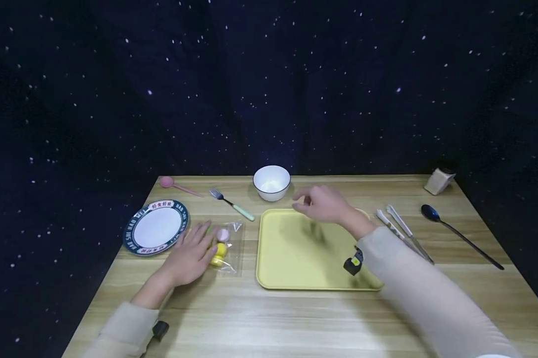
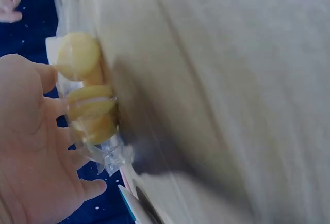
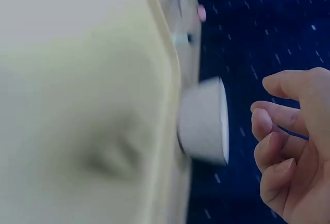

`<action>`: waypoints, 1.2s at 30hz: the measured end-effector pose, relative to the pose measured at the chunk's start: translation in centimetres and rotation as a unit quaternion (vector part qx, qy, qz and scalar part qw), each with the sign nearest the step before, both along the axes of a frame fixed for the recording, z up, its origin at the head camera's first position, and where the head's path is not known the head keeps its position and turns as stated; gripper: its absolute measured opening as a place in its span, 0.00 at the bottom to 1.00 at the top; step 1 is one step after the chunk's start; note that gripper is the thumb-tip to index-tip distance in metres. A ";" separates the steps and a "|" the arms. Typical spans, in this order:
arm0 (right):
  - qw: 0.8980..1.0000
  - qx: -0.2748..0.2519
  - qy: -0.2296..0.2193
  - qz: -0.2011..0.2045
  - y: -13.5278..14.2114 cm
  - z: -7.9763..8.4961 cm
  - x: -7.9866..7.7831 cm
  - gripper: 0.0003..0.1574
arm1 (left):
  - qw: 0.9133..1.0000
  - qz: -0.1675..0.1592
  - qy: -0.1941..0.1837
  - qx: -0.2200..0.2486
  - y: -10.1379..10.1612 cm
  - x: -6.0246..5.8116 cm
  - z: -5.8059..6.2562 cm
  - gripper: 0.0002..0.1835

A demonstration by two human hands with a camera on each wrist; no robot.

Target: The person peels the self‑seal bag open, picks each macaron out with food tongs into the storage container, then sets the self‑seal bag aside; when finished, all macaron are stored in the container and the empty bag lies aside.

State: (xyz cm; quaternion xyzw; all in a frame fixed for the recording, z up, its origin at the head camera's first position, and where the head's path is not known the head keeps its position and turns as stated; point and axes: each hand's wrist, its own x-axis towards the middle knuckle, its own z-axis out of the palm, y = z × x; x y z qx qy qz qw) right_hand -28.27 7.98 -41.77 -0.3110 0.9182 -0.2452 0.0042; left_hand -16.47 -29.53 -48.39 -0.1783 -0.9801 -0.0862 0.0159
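My left hand (image 1: 188, 256) reaches over a clear plastic bag (image 1: 236, 251) with its fingers straight and spread. Inside the bag are yellow macarons (image 2: 78, 55) and a pale pink one (image 1: 222, 235); in the left wrist view the fingertips are right at the bag's side. My right hand (image 1: 324, 204) hovers above the far part of a yellow tray (image 1: 286, 273), fingers loosely bent and nothing in them. Just beyond its fingertips stands a white bowl (image 1: 271, 184) with a dark rim, seen side-on in the right wrist view.
Left of the bag lies a plate (image 1: 159, 226) with a patterned rim. Behind are a pink spoon (image 1: 167, 182) and a green-handled fork (image 1: 242, 212). Right of the tray lie wrapped utensils (image 1: 400, 221) and a black spoon (image 1: 461, 236); a small pale container (image 1: 439, 181) stands at the back right.
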 end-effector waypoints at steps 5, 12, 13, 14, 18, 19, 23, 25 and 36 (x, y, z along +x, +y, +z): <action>0.999 0.003 -0.047 0.024 -5.3 -1.9 0.2 0.19 | 1.000 -0.006 -0.011 -0.004 0.1 0.0 -0.2 0.30; 0.995 0.008 -0.090 0.047 -10.5 -5.0 -0.1 0.18 | 0.999 0.001 -0.032 -0.017 0.2 -0.1 -0.7 0.33; 0.995 0.010 -0.089 0.048 -11.1 -5.2 -0.1 0.18 | 0.999 0.001 -0.033 -0.016 0.2 0.0 -0.8 0.33; 0.995 0.014 -0.089 0.048 -11.6 -5.4 -0.2 0.18 | 0.999 0.004 -0.034 -0.016 0.2 0.0 -0.9 0.33; 0.995 0.028 -0.082 0.042 -13.6 -5.6 -0.1 0.22 | 0.999 0.006 -0.036 -0.016 0.0 0.2 -1.0 0.33; 0.995 0.034 -0.081 0.040 -14.1 -5.5 -0.1 0.23 | 0.999 0.007 -0.037 -0.016 0.0 0.3 -1.0 0.33; 0.994 0.054 -0.089 0.026 -15.5 -5.5 -0.2 0.24 | 0.999 0.007 -0.044 -0.009 -0.2 0.3 -1.1 0.33; 0.993 0.065 -0.096 0.026 -16.0 -5.7 -0.4 0.19 | 0.999 0.002 -0.041 0.000 -0.2 0.2 -1.2 0.33; 0.993 0.057 -0.103 0.018 -16.9 -5.8 -0.4 0.12 | 0.999 -0.014 -0.022 0.023 -0.2 0.3 -1.1 0.34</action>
